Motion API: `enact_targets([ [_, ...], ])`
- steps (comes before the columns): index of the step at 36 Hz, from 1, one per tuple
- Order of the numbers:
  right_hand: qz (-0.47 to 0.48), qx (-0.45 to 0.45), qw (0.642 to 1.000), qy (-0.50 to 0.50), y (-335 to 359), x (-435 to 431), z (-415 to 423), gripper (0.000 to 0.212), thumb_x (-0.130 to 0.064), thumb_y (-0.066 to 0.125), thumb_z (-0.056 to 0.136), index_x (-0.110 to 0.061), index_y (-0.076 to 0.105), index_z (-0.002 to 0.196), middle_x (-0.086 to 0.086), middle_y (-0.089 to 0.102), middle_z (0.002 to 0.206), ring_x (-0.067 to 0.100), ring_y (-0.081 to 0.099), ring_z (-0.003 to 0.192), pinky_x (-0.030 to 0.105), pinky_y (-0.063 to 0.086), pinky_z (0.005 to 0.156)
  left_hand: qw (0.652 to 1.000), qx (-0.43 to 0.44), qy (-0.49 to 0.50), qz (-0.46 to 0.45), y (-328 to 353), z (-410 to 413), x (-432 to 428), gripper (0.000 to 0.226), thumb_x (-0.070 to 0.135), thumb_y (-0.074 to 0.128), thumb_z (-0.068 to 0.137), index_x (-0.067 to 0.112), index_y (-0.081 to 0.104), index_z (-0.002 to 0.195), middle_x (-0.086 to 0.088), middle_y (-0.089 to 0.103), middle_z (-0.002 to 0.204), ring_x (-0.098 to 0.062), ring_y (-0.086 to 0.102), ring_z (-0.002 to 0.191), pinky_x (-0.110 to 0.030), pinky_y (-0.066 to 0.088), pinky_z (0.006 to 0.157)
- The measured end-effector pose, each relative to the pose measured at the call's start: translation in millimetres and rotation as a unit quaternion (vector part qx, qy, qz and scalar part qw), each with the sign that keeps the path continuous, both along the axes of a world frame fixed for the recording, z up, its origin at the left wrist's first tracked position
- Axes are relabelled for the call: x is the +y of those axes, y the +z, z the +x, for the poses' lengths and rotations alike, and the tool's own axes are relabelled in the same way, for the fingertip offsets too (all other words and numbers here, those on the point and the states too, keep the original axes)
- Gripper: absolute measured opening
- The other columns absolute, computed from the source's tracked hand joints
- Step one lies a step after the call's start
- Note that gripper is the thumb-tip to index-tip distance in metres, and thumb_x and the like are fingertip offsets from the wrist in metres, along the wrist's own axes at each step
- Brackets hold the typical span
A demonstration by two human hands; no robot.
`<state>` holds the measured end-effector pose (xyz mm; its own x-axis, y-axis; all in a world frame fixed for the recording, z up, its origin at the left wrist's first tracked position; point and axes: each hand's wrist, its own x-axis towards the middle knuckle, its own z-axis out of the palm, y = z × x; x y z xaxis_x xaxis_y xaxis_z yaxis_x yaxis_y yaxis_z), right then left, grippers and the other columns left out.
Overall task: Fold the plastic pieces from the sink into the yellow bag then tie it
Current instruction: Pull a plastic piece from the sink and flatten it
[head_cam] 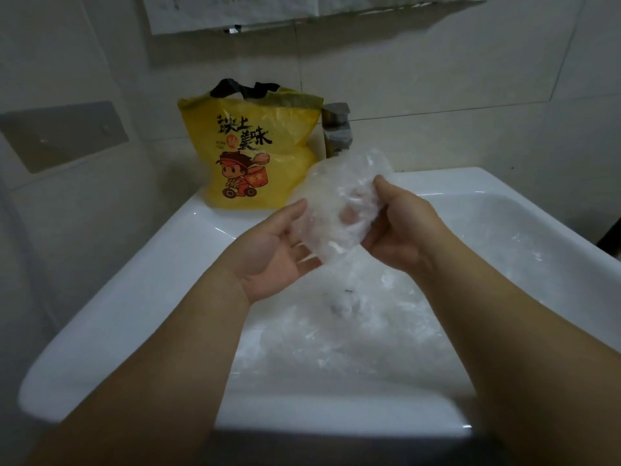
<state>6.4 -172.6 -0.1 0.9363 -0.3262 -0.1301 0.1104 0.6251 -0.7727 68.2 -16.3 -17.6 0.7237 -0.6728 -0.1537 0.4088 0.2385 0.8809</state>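
A crumpled clear plastic piece [339,203] is held up above the white sink [141,284]. My right hand [400,227] grips its right side, thumb on top and fingers curled into the film. My left hand [272,250] lies palm up under its left edge, fingers fairly straight and touching the plastic. More clear plastic pieces [336,334] lie in the sink basin below my hands. The yellow bag [252,153], printed with black characters and a cartoon figure, stands upright on the sink's back left ledge, with black handles at its open top.
A metal faucet [336,129] stands behind the held plastic, just right of the bag. Tiled wall runs behind the sink, with a grey plate [64,136] on the left wall. A dark object [611,230] sits at the right edge.
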Motion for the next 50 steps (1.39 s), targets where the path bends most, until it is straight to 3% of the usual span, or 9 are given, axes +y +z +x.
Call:
enact_targets([
  [8, 0.033, 0.029, 0.999, 0.026, -3, 5, 5, 0.023, -0.014, 0.042, 0.103, 0.001, 0.057, 0.11, 0.016, 0.072, 0.086, 0.022, 0.071, 0.063, 0.035, 0.06, 0.054, 0.976, 0.048, 0.13, -0.17, 6, 9, 5, 0.02, 0.012, 0.065, 0.072, 0.006, 0.069, 0.09, -0.004, 0.073, 0.085, -0.007, 0.069, 0.071, -0.019, 0.057, 0.074],
  [11, 0.071, 0.036, 0.997, 0.01, -2, 2, 6, 0.023, -0.014, 0.042, 0.103, 0.002, 0.058, 0.103, 0.016, 0.071, 0.079, 0.023, 0.071, 0.061, 0.038, 0.059, 0.054, 0.979, 0.032, 0.127, -0.154, 8, 4, 3, 0.033, 0.018, 0.063, 0.075, 0.01, 0.064, 0.106, -0.002, 0.069, 0.091, -0.002, 0.063, 0.068, -0.011, 0.049, 0.057],
  [16, 0.077, 0.044, 0.996, -0.011, -2, 0, 6, 0.022, -0.016, 0.044, 0.102, 0.0, 0.058, 0.1, 0.013, 0.068, 0.085, 0.022, 0.066, 0.074, 0.037, 0.059, 0.066, 0.996, 0.002, 0.075, -0.047, 11, -7, 1, 0.027, 0.024, 0.055, 0.088, 0.016, 0.068, 0.067, 0.009, 0.052, 0.049, -0.001, 0.036, 0.029, -0.009, 0.02, 0.026],
  [26, 0.234, -0.039, 0.966, -0.101, 0, -15, 10, 0.015, -0.018, 0.052, 0.099, -0.006, 0.062, 0.1, 0.005, 0.068, 0.06, 0.012, 0.065, 0.046, 0.019, 0.048, 0.04, 0.96, -0.032, 0.08, 0.267, -4, -2, 3, 0.015, 0.029, 0.075, 0.081, 0.023, 0.062, 0.076, 0.012, 0.042, 0.044, -0.005, 0.017, 0.043, -0.013, 0.012, 0.034],
  [33, -0.072, 0.036, 0.991, -0.109, -1, -6, 3, 0.022, -0.034, 0.053, 0.098, -0.015, 0.058, 0.087, -0.003, 0.051, 0.052, 0.008, 0.047, 0.046, 0.02, 0.043, 0.046, 0.854, -0.194, 0.1, 0.473, -23, 4, 1, 0.048, 0.033, 0.074, 0.083, 0.009, 0.057, 0.121, -0.004, 0.059, 0.108, -0.019, 0.058, 0.092, -0.03, 0.05, 0.071],
  [40, -0.141, 0.031, 0.989, 0.028, 2, 6, -2, 0.023, -0.036, 0.053, 0.097, -0.019, 0.06, 0.083, -0.006, 0.053, 0.048, 0.004, 0.048, 0.037, 0.014, 0.038, 0.038, 0.973, -0.123, 0.087, 0.177, 2, -4, -4, 0.07, 0.066, 0.055, 0.077, 0.03, 0.048, 0.137, 0.0, 0.048, 0.143, -0.022, 0.042, 0.135, -0.049, 0.028, 0.114],
  [43, -0.125, 0.025, 0.99, 0.058, 4, 5, -5, 0.029, -0.036, 0.05, 0.098, -0.018, 0.054, 0.076, -0.006, 0.05, 0.04, 0.004, 0.045, 0.03, 0.013, 0.034, 0.031, 0.988, -0.09, -0.047, 0.119, -3, -6, -3, 0.065, 0.064, 0.059, 0.07, 0.025, 0.063, 0.122, -0.001, 0.07, 0.115, -0.02, 0.067, 0.106, -0.04, 0.051, 0.094],
  [47, -0.121, 0.069, 0.99, 0.037, 3, -3, -2, 0.035, -0.042, 0.056, 0.094, -0.016, 0.058, 0.071, -0.005, 0.049, 0.046, 0.007, 0.044, 0.037, 0.016, 0.038, 0.037, 0.986, -0.073, 0.088, 0.124, -5, 4, -4, 0.026, 0.037, 0.065, 0.085, 0.014, 0.067, 0.095, -0.001, 0.063, 0.079, -0.006, 0.057, 0.051, -0.018, 0.05, 0.048],
  [50, -0.102, 0.139, 0.985, -0.021, -2, -11, 3, 0.033, -0.041, 0.066, 0.088, -0.009, 0.068, 0.098, 0.006, 0.073, 0.087, 0.022, 0.07, 0.077, 0.035, 0.058, 0.073, 0.988, -0.006, 0.15, 0.046, -3, 17, 4, 0.024, 0.035, 0.068, 0.086, 0.013, 0.069, 0.095, 0.003, 0.068, 0.079, -0.006, 0.062, 0.057, -0.019, 0.054, 0.065],
])
